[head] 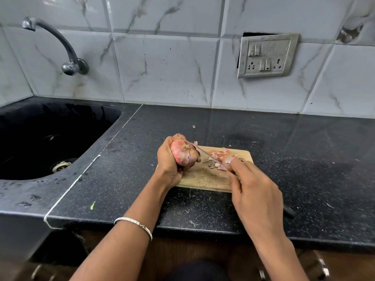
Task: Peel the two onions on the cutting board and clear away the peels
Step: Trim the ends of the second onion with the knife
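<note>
My left hand [169, 161] grips a pink-skinned onion [183, 154], root end up, just above the left end of the wooden cutting board [203, 178]. My right hand [254, 191] holds a knife. Its thin blade [210, 156] slants up to the onion's top edge, and the black handle end [289, 212] sticks out behind the palm. A second pinkish onion [227, 159] lies on the board, partly hidden by my right fingers. Loose peels [221, 152] and root scraps [211, 164] lie at the board's far side.
A black sink [50, 138] with a steel drain is set in the counter on the left, under a wall tap [67, 51]. Small peel bits dot the black counter [304, 159] around the board. A socket plate [266, 55] is on the tiled wall.
</note>
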`<control>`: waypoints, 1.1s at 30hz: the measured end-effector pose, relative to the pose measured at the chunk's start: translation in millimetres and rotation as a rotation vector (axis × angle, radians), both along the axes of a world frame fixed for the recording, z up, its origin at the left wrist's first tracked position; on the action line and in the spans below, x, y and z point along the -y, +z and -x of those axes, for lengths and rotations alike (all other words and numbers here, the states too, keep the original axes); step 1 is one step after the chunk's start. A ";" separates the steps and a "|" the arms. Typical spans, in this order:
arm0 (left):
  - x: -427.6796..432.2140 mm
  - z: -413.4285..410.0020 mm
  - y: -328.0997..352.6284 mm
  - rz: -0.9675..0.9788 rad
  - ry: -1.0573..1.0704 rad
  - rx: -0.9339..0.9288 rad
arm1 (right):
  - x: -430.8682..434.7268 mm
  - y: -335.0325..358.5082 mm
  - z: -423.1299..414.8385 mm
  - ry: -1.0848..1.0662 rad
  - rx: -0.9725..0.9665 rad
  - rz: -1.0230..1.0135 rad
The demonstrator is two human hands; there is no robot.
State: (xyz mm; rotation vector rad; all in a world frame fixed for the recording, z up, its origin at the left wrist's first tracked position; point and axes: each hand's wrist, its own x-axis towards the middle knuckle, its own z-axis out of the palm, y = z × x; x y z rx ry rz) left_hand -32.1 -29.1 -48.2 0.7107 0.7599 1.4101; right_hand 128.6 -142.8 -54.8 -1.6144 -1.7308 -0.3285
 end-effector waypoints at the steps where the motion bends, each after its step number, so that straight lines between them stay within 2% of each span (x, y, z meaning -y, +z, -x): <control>1: 0.6 0.2 0.0 -0.006 0.001 0.001 | 0.1 -0.8 -5.0 -0.034 -0.024 0.001; 3: 0.2 -0.5 -1.3 -0.014 0.003 -0.009 | 1.5 -2.3 -11.6 -0.010 -0.102 -0.020; 6: 2.8 -1.8 1.5 -0.055 -0.014 -0.020 | 3.5 -1.2 -7.8 0.142 -0.196 -0.036; 9: 5.1 -2.9 2.9 -0.094 -0.034 -0.010 | 3.1 -0.7 2.3 0.228 -0.207 -0.031; 11: 4.9 -2.1 2.0 -0.091 -0.022 -0.010 | 1.1 -3.3 4.3 0.206 -0.194 -0.021; 14: 2.4 -1.6 -0.6 -0.067 -0.022 -0.009 | -0.5 -6.1 -1.1 0.047 -0.104 -0.017; 19: 0.4 -2.5 -0.4 -0.058 -0.015 -0.001 | 5.2 -8.6 -9.3 0.238 -0.259 -0.050; 24: -1.2 -2.7 -2.7 -0.021 0.005 0.031 | 6.5 -13.8 -11.8 0.244 -0.216 -0.072; 33: -1.8 -1.2 -4.2 -0.002 0.012 -0.048 | -4.0 -15.7 -16.3 0.171 -0.115 -0.124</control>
